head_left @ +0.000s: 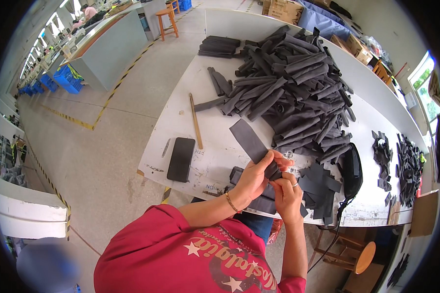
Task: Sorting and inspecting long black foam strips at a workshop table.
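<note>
One dark strip slants up over the white table, near the big heap; the left hand grasps its lower part, while the right hand pinches it just below. From here, light tension and flush edges would serve best

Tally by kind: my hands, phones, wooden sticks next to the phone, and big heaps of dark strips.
Left hand and right hand, both on a dark strip: 2
Phone: 1
Wooden stick: 1
Big heap: 1
Total: 5
</note>
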`<state>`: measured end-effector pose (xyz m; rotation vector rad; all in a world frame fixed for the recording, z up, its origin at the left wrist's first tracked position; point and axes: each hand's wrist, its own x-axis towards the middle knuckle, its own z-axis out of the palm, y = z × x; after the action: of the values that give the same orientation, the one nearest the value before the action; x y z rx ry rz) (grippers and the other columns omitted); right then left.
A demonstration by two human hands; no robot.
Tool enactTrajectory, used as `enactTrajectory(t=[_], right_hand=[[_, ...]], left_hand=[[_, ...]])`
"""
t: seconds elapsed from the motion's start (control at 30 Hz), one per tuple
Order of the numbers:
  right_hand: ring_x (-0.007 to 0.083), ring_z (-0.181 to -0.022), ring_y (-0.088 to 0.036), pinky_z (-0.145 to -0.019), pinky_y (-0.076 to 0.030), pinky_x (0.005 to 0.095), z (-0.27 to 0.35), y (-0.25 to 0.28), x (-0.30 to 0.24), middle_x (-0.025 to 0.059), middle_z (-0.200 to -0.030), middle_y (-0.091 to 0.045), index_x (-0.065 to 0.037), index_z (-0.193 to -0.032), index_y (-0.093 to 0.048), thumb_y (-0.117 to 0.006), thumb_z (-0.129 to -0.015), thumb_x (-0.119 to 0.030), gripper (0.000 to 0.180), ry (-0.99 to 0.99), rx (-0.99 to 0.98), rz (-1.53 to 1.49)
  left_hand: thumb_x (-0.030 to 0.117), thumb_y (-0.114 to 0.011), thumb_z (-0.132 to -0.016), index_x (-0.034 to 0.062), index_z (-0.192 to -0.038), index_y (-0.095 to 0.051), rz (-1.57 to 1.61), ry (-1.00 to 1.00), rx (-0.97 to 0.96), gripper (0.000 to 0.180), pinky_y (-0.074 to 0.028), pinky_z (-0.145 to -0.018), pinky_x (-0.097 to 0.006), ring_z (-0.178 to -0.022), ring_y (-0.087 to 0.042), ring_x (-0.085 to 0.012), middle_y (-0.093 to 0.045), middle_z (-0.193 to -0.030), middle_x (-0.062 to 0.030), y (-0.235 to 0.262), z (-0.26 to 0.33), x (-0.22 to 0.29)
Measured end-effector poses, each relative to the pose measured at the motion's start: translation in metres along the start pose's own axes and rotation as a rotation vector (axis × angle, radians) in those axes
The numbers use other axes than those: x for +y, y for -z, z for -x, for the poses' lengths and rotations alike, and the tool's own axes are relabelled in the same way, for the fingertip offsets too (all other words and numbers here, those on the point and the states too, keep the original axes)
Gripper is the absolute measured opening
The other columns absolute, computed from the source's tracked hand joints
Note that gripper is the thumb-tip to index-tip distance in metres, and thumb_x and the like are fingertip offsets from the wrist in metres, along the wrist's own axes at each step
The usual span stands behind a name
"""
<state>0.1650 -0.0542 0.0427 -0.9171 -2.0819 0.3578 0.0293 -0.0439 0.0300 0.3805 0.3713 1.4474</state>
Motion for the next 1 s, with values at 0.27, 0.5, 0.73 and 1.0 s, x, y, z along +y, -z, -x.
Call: enactTrajectory(t=[0.27, 0.5, 0.73, 1.0], right_hand=[[0.031, -0.073, -0.062, -0.061, -0.05, 0.0378, -0.003, -0.002, -0.006, 0.0131, -0.092, -0.061, -0.002, -0.088, -0.059, -0.07, -0.08, 0.001, 0.014, -0.097, 0.042, -0.084], [0.0303, -0.073, -0.064, -0.062, -0.051, 0.0366, -0.004, -0.002, -0.008, 0.0139, -0.093, -0.062, -0.001, -0.087, -0.06, -0.069, -0.08, 0.002, 0.012, -0.072, 0.056, -0.072], [0.0171, -0.088, -0.059, -0.073, -0.046, 0.0253, -0.008, -0.006, -0.017, 0.0106, -0.104, -0.06, 0.001, -0.084, -0.058, -0.07, -0.083, -0.003, 0.013, -0.318, 0.134, -0.359], [0.0131, -0.082, -0.058, -0.073, -0.049, 0.0269, 0.019, -0.014, -0.009, 0.0089, -0.105, -0.058, 0.002, -0.104, -0.057, -0.059, -0.095, -0.014, 0.018, -0.766, 0.469, -0.872]], left_hand=[[0.032, -0.046, -0.102, 0.0049, -0.103, -0.057, 0.016, 0.002, 0.006, 0.029, -0.046, -0.096, -0.039, -0.104, -0.063, -0.0254, -0.067, -0.101, -0.0135, -0.003, 0.002, -0.005], [0.032, -0.047, -0.101, 0.005, -0.103, -0.057, 0.006, -0.015, -0.031, 0.029, -0.046, -0.098, -0.041, -0.106, -0.063, -0.0263, -0.067, -0.102, -0.0138, -0.003, 0.004, -0.007], [0.031, -0.046, -0.102, 0.0053, -0.104, -0.058, -0.028, -0.027, -0.014, 0.029, -0.046, -0.098, -0.039, -0.109, -0.061, -0.0255, -0.066, -0.11, -0.0169, -0.008, 0.001, -0.002], [0.029, -0.044, -0.103, 0.0058, -0.106, -0.058, -0.072, -0.234, -0.15, 0.027, -0.04, -0.102, -0.041, -0.122, -0.054, -0.0255, -0.064, -0.118, -0.0193, 0.0, -0.013, 0.026]])
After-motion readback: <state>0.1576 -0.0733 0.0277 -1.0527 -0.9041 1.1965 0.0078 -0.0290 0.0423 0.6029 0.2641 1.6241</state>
